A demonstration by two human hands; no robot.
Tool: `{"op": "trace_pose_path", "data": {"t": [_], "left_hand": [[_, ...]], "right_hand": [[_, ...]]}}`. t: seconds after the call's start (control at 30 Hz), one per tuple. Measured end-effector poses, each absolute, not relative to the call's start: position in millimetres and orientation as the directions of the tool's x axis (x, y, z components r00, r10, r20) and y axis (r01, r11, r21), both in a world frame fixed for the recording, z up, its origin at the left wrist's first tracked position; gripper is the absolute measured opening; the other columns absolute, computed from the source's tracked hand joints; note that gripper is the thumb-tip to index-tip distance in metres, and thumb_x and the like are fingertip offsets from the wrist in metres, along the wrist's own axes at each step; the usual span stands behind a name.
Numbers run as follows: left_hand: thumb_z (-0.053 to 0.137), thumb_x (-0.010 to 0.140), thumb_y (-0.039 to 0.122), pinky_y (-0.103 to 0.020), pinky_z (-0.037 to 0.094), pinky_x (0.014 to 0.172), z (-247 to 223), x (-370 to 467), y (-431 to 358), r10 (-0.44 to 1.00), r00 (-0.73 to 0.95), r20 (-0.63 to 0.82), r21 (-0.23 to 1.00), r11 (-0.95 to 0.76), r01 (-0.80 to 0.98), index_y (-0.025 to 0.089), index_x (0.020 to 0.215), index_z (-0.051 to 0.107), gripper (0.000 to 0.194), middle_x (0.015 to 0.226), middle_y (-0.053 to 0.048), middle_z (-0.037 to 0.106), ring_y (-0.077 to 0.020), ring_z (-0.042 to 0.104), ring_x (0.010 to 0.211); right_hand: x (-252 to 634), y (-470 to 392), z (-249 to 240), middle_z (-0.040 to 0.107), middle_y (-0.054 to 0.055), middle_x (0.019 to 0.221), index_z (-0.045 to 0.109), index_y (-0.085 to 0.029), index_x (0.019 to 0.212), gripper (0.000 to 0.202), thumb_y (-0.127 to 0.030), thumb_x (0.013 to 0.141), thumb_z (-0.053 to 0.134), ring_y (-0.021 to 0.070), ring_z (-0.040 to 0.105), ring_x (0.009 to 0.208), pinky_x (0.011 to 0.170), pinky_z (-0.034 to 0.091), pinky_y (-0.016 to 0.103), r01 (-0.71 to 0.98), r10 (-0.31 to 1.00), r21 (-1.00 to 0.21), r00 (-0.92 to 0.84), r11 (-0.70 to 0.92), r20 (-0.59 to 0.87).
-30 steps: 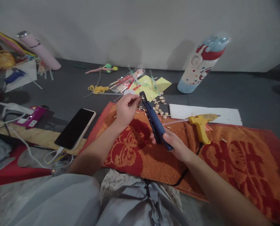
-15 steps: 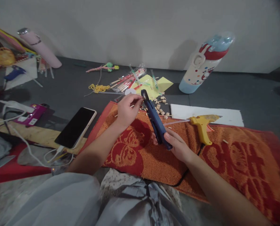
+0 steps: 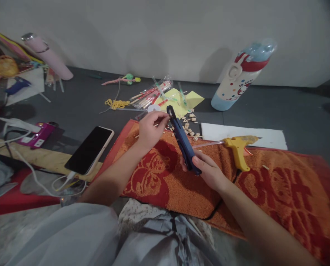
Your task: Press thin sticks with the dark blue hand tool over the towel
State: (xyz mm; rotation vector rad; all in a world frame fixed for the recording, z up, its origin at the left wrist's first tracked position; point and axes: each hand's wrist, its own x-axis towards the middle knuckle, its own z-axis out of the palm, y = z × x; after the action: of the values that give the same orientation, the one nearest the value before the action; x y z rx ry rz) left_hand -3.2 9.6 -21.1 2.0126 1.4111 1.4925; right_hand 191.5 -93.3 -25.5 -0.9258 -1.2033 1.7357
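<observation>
My right hand (image 3: 209, 168) is wrapped round the handles of a dark blue two-handled hand cutter (image 3: 183, 142), which slants up and away to the left. The cutter's handles are pressed together. At its dark jaws, my left hand (image 3: 151, 129) pinches a thin wooden stick (image 3: 137, 136), whose pale end pokes out beside the wrist. The fingertips hide where stick and jaws meet. Small cut wooden pieces (image 3: 191, 129) lie scattered just beyond the cutter. Both hands are over an orange and red towel (image 3: 192, 195).
A yellow glue gun (image 3: 239, 147) rests on the towel, near a white board (image 3: 245, 133). Behind are yellow paper (image 3: 194, 99), wrapped sticks (image 3: 154, 92) and a tilted-looking bottle (image 3: 234, 81). A phone (image 3: 89, 149) with a cable and a purple power box (image 3: 39, 135) lie left.
The cutter's handles have closed together in my right hand, and its lower end has shifted slightly up. My left hand stays nearly still at the jaws.
</observation>
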Motion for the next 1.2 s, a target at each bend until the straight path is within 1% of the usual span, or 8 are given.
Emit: {"op": "trace_pose_path", "data": {"t": [0.13,0.27,0.43,0.53,0.73,0.83,0.97,1.2], "left_hand": [[0.062,0.086,0.027,-0.025,0.055,0.067,-23.2,-1.5,11.0,0.853,-0.029,0.521,0.776,-0.459,0.433,0.018,0.084,0.062,0.01,0.082,-0.003,0.068,-0.0112,0.064,0.071],[0.055,0.091,0.038,-0.024,0.056,0.061,-28.6,3.9,10.6,0.931,-0.026,0.364,0.913,-0.351,0.206,0.021,0.095,0.048,0.019,0.084,-0.002,0.064,-0.0093,0.064,0.064],[0.041,0.093,0.055,-0.029,0.056,0.055,-28.2,16.7,-4.5,0.97,0.224,0.094,0.993,-0.108,0.05,0.02,0.084,0.048,0.037,0.075,-0.004,0.064,-0.0139,0.065,0.061],[0.05,0.087,0.059,-0.03,0.056,0.06,-22.4,25.6,-19.7,0.941,0.333,0.068,0.99,-0.104,0.094,0.019,0.079,0.052,0.041,0.075,-0.004,0.063,-0.016,0.065,0.068],[0.067,0.079,0.05,-0.028,0.052,0.045,-9.3,34.4,-38.9,0.834,0.516,-0.196,0.97,0.241,-0.02,0.02,0.105,0.041,0.048,0.077,0.001,0.061,-0.0119,0.059,0.05],[0.074,0.073,0.046,-0.027,0.051,0.045,-7.9,35.5,-40.3,0.824,0.52,-0.224,0.962,0.272,-0.016,0.02,0.108,0.037,0.057,0.09,-0.002,0.061,-0.011,0.059,0.054],[0.075,0.072,0.045,-0.026,0.049,0.043,-10.9,36.8,-40.6,0.825,0.515,-0.231,0.96,0.28,-0.018,0.02,0.111,0.034,0.061,0.105,-0.008,0.061,-0.008,0.056,0.052],[0.077,0.07,0.04,-0.025,0.05,0.046,-10.6,39.0,-43.1,0.865,0.447,-0.227,0.963,0.269,-0.031,0.018,0.101,0.039,0.053,0.105,-0.01,0.061,-0.0114,0.06,0.064]], "right_hand": [[189.5,-92.5,-24.8,0.061,0.003,0.075,0.067,-0.018,0.083,0.04,-0.057,0.08,0.064,0.0171,0.052,0.066,0.063,0.042,0.03,-0.211,0.917,-0.956,-0.383,-0.204,-0.111],[187.7,-92.0,-26.4,0.062,0.002,0.075,0.067,-0.02,0.086,0.036,-0.055,0.077,0.068,0.0176,0.054,0.068,0.065,0.043,0.03,-0.253,0.936,-0.944,-0.331,-0.21,-0.119],[186.8,-90.6,-29.3,0.064,0.001,0.069,0.067,-0.021,0.082,0.037,-0.058,0.076,0.069,0.0178,0.056,0.064,0.061,0.041,0.03,-0.266,0.947,-0.937,-0.285,-0.224,-0.145],[186.4,-89.9,-30.2,0.064,0.0,0.069,0.068,-0.022,0.088,0.039,-0.058,0.075,0.07,0.0168,0.056,0.064,0.059,0.042,0.029,-0.276,0.954,-0.931,-0.245,-0.237,-0.17],[184.9,-89.3,-34.5,0.066,0.002,0.077,0.066,-0.02,0.104,0.048,-0.06,0.076,0.069,0.0186,0.059,0.071,0.064,0.045,0.031,-0.252,0.96,-0.947,-0.243,-0.2,-0.139],[184.7,-89.0,-38.8,0.069,0.006,0.094,0.063,-0.02,0.115,0.057,-0.062,0.077,0.066,0.0247,0.062,0.093,0.074,0.049,0.035,-0.199,0.96,-0.96,-0.238,-0.198,-0.149],[184.6,-88.1,-40.9,0.064,0.01,0.121,0.06,-0.022,0.124,0.063,-0.065,0.078,0.063,0.0308,0.052,0.121,0.087,0.049,0.04,-0.155,0.962,-0.975,-0.246,-0.162,-0.12],[183.3,-86.8,-38.6,0.061,0.011,0.127,0.061,-0.021,0.121,0.061,-0.065,0.079,0.062,0.0308,0.049,0.125,0.09,0.048,0.039,-0.133,0.958,-0.98,-0.268,-0.147,-0.107]]}}
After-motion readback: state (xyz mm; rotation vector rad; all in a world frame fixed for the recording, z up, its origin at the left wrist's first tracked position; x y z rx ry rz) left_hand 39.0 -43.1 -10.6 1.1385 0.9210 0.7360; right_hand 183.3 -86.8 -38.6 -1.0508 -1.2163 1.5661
